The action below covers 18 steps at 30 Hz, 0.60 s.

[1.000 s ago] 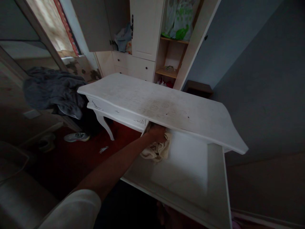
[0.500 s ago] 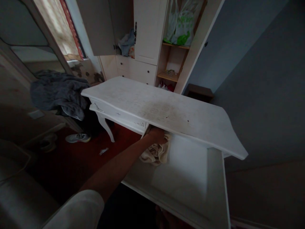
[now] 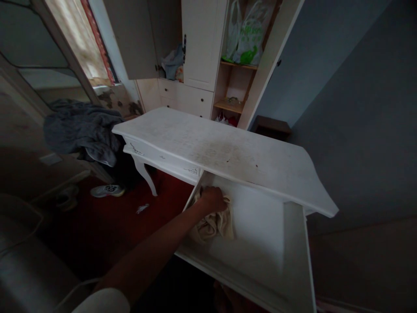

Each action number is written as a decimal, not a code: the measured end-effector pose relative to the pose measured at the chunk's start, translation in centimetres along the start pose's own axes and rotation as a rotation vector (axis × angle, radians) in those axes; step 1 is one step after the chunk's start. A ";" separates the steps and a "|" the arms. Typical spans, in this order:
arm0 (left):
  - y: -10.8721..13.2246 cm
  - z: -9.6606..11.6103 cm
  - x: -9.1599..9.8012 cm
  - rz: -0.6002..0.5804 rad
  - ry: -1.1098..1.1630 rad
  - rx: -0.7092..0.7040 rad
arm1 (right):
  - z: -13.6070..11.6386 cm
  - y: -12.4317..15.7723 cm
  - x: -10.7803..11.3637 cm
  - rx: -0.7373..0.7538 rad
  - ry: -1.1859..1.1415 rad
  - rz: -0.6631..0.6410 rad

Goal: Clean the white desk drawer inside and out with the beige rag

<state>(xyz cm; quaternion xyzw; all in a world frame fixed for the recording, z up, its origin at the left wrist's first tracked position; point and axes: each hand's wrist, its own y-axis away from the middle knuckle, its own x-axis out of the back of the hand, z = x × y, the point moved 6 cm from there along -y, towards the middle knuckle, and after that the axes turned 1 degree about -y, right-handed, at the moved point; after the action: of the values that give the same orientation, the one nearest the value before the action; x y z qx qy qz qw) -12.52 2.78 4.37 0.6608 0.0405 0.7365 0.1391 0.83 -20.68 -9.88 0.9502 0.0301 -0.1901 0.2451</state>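
Observation:
My left hand reaches into the open drawer of a white table. Its fingers are closed on a crumpled beige cloth, which lies against the drawer's bottom near the left wall. The arm comes in from the lower left, with a white sleeve at the frame's bottom edge. The drawer is pulled far out toward me and holds nothing else that I can see. My right hand does not show; a dim shape under the drawer's front edge is too dark to make out.
A white wardrobe with open doors, shelves and plastic bags stands behind the table. A grey blanket lies heaped at the left. A sneaker sits on the red floor. A blue-grey wall is at the right.
My left hand has drawn the cloth back from under the tabletop toward me, along the drawer's left side. The camera has shifted slightly.

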 end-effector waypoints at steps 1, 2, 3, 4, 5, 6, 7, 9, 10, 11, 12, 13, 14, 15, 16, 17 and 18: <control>0.5 0.0 -0.2 -0.005 0.003 0.007 | 0.0 0.0 0.0 0.002 -0.001 -0.003; 1.1 -0.1 -0.5 -0.012 0.005 0.012 | 0.0 -0.1 0.0 0.006 -0.002 -0.006; 1.6 -0.1 -0.8 -0.021 0.005 0.011 | 0.0 -0.1 -0.1 0.010 -0.003 -0.009; 2.2 -0.2 -1.1 -0.034 0.005 0.007 | 0.0 -0.2 -0.1 0.013 -0.005 -0.010; 2.8 -0.2 -1.4 -0.051 0.007 0.005 | 0.1 -0.2 -0.1 0.019 -0.008 -0.013; 3.4 -0.3 -1.7 -0.071 0.013 0.004 | 0.1 -0.2 -0.1 0.023 -0.012 -0.014; 4.0 -0.4 -1.9 -0.088 0.021 0.002 | 0.1 -0.3 0.0 0.029 -0.016 -0.015; 5.0 -0.5 -2.3 -0.124 0.046 0.003 | 0.2 -0.4 0.0 0.041 -0.025 -0.016; 5.5 -0.6 -2.4 -0.139 0.059 0.008 | 0.2 -0.5 0.0 0.049 -0.031 -0.017; 5.9 -0.6 -2.4 -0.148 0.070 0.011 | 0.2 -0.6 0.0 0.057 -0.035 -0.017; 6.2 -0.6 -2.4 -0.155 0.077 0.010 | 0.2 -0.7 0.0 0.064 -0.039 -0.019; 6.4 -0.6 -2.5 -0.162 0.084 0.013 | 0.1 -0.8 -0.1 0.073 -0.042 -0.022; 6.7 -0.7 -2.5 -0.164 0.094 0.015 | 0.1 -0.9 -0.2 0.079 -0.045 -0.021; 6.9 -0.8 -2.4 -0.163 0.105 0.016 | 0.1 -1.0 -0.3 0.084 -0.049 -0.018; 7.1 -0.9 -2.4 -0.165 0.122 0.014 | 0.0 -1.0 -0.4 0.086 -0.055 -0.015; 7.4 -1.1 -2.4 -0.168 0.146 0.006 | 0.0 -1.0 -0.5 0.085 -0.060 -0.011; 7.8 -1.2 -2.4 -0.174 0.176 -0.011 | 0.0 -1.0 -0.5 0.082 -0.064 -0.006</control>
<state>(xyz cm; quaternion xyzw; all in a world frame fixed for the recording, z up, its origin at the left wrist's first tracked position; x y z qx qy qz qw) -14.71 -5.15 3.85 0.5867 0.1054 0.7771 0.2021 0.17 -19.76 -10.19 0.9529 0.0171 -0.2221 0.2060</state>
